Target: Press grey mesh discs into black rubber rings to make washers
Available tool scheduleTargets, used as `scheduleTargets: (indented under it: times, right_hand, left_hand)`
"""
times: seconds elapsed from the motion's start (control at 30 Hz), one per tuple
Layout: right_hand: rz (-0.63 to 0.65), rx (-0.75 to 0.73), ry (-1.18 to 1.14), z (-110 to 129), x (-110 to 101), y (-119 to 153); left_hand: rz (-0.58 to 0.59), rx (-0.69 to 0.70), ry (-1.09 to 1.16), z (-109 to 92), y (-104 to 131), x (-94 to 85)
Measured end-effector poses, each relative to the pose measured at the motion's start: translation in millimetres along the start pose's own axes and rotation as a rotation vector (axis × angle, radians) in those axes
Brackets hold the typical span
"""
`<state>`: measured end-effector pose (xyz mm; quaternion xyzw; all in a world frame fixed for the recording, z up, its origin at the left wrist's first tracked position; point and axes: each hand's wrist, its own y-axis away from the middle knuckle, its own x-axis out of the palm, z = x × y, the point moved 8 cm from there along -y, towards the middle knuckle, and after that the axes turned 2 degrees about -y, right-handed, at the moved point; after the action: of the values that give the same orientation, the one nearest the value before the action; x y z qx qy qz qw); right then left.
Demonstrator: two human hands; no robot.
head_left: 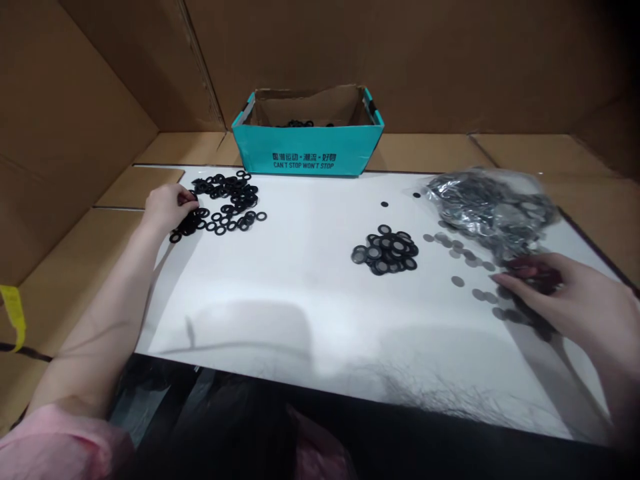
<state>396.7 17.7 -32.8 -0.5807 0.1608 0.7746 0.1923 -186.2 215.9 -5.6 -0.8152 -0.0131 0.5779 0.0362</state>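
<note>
My left hand (170, 207) is at the left edge of a loose pile of black rings (233, 193), with thumb and fingers pinched on a black ring at the pile. My right hand (565, 293) is over a spread of thin grey discs (457, 281) on the right, slightly blurred. Its fingers are curled in, and what lies between the fingertips is hidden. Between the hands lies a heap of black rings with grey centres (387, 250), stacked loosely on top of each other.
A clear plastic bag (485, 200) full of grey discs lies behind my right hand. At the back stands a teal open box (307, 150) with black pieces inside. The white board (240, 280) rests among cardboard walls (400, 60). Two small dark discs (385, 204) lie near the bag.
</note>
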Motion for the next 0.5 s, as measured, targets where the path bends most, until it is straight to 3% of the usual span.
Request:
scheduleTargets:
  times: [0.1,0.27,0.5]
  right_hand:
    - [0.019,0.07,-0.076,-7.4,2.3,0.7]
    - [0.007,0.026,-0.045,-20.3,4.2,-7.9]
    - [0.014,0.166,-0.004,-60.4,13.3,-31.1]
  left_hand:
    - [-0.019,-0.002,0.048,2.0,0.2,-2.5]
    - [-0.065,0.009,0.087,-1.0,3.0,-9.9]
    - [-0.102,0.037,0.103,-16.8,8.7,-13.9]
